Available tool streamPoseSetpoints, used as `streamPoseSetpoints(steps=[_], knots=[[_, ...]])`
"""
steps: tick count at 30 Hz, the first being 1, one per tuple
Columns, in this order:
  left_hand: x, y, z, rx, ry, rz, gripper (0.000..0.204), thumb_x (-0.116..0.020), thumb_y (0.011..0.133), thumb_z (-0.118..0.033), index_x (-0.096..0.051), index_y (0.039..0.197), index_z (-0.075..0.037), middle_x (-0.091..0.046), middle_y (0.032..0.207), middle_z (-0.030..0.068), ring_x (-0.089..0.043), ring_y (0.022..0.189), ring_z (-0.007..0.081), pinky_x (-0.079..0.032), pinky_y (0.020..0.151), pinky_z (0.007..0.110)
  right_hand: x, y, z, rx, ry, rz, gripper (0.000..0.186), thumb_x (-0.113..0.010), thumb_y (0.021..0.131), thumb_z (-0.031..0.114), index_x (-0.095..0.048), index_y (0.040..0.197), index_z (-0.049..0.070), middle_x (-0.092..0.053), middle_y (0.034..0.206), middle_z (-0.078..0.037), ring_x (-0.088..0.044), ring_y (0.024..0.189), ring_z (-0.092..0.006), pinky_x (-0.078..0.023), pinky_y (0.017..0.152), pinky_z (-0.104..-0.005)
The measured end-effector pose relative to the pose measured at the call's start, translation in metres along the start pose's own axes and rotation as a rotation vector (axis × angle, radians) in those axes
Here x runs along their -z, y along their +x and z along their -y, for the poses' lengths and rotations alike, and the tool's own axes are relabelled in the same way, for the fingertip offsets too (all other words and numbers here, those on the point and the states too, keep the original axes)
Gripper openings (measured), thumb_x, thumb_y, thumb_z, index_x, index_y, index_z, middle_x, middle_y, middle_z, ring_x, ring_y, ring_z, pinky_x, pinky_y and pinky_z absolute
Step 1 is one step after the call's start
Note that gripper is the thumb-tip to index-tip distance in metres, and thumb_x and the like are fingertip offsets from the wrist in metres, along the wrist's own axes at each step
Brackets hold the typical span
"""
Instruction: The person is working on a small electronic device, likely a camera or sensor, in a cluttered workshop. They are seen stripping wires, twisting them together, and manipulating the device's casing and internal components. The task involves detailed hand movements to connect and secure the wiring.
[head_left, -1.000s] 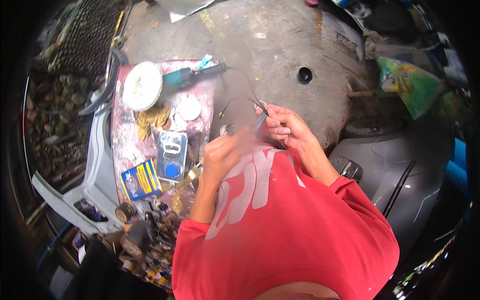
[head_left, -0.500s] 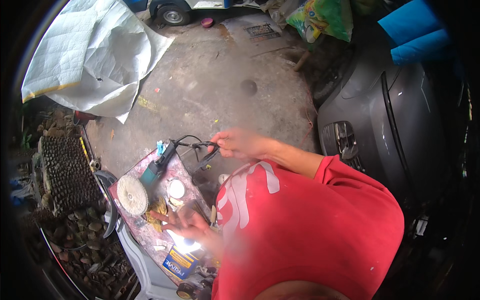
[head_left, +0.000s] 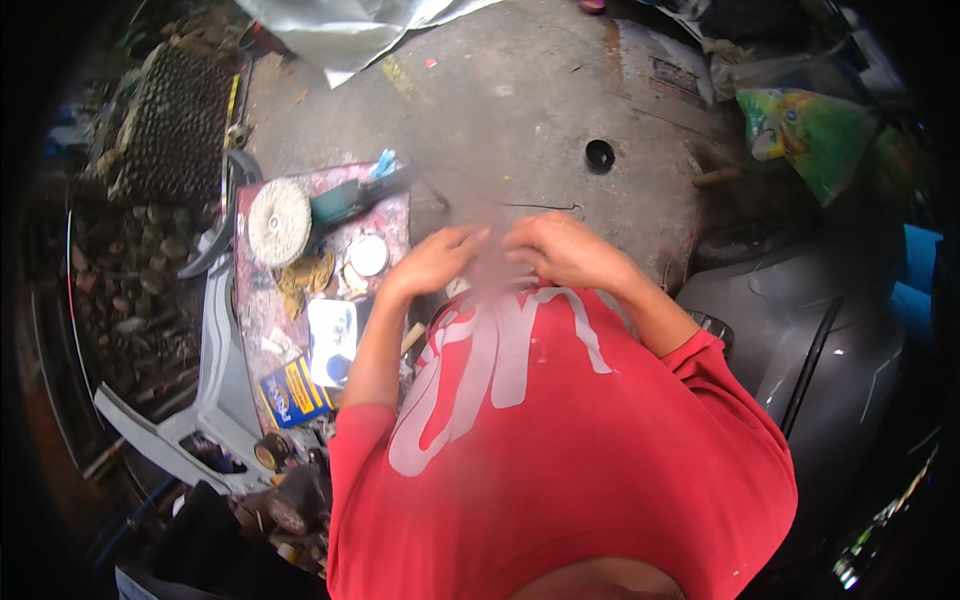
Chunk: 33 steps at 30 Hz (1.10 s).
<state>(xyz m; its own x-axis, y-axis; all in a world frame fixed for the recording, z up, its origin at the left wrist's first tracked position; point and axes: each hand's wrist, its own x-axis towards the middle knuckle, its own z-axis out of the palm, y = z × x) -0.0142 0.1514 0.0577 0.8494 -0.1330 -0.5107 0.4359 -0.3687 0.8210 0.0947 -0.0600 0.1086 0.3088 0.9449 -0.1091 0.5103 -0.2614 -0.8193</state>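
My left hand (head_left: 440, 259) and my right hand (head_left: 562, 247) face each other in front of my chest, fingertips close together. Their fingers are bent inward, and a blurred patch between them hides what they hold, if anything. To the left, a green angle polisher (head_left: 340, 201) with a round whitish buffing pad (head_left: 279, 223) lies on a small paint-stained table (head_left: 258, 320). Its dark cord (head_left: 437, 194) runs from the back end toward my hands and fades into the blur.
On the table are a yellowish rag (head_left: 305, 278), a round white lid (head_left: 368, 255), a shiny white container (head_left: 331, 338) and a blue-and-yellow box (head_left: 294, 392). A grey bumper (head_left: 218, 360) leans beside it. A black cup (head_left: 599, 156) sits on the concrete floor; a grey car (head_left: 770, 345) stands right.
My left hand has left the tabletop and come up beside my right hand. The black cord loop seen in my right hand is now lost in blur. The whole view has turned.
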Motion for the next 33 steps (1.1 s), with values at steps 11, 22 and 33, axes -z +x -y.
streamPoseSetpoints(steps=[11, 22, 33], knots=[[-0.042, 0.018, 0.051, 0.120, -1.045, 0.363, 0.028, -0.066, 0.094, -0.020, -0.058, 0.118, -0.008, -0.064, 0.098, 0.0025, -0.061, 0.071, 0.0140, -0.049, 0.059, 0.026, -0.040, -0.023, -0.005, -0.042, 0.031, -0.116, 0.016, -0.068, 0.083, 0.012, -0.074, 0.095, 0.004, -0.069, 0.092, -0.017, -0.067, 0.092, -0.0352, -0.051, 0.078, -0.0454], [-0.041, 0.005, 0.048, 0.032, -0.846, 0.071, 0.080, -0.074, 0.078, 0.000, -0.037, 0.149, -0.010, -0.061, 0.107, 0.0123, -0.062, 0.091, 0.0193, -0.051, 0.068, 0.029, -0.072, -0.038, 0.000, -0.214, 0.280, -0.347, 0.026, -0.077, 0.076, 0.024, -0.069, 0.090, 0.003, -0.070, 0.086, -0.012, -0.068, 0.083, -0.0296, -0.051, 0.073, -0.0419], [-0.062, 0.000, -0.003, -0.497, -0.091, -0.523, 0.080, -0.072, 0.076, 0.006, -0.042, 0.149, -0.008, -0.066, 0.087, 0.0062, -0.061, 0.079, 0.0134, -0.050, 0.076, 0.027, -0.088, -0.040, -0.039, -0.414, 0.488, -0.142, 0.025, -0.073, 0.078, 0.024, -0.070, 0.093, 0.004, -0.066, 0.068, -0.006, -0.063, 0.062, -0.0173, -0.047, 0.055, -0.0353]])
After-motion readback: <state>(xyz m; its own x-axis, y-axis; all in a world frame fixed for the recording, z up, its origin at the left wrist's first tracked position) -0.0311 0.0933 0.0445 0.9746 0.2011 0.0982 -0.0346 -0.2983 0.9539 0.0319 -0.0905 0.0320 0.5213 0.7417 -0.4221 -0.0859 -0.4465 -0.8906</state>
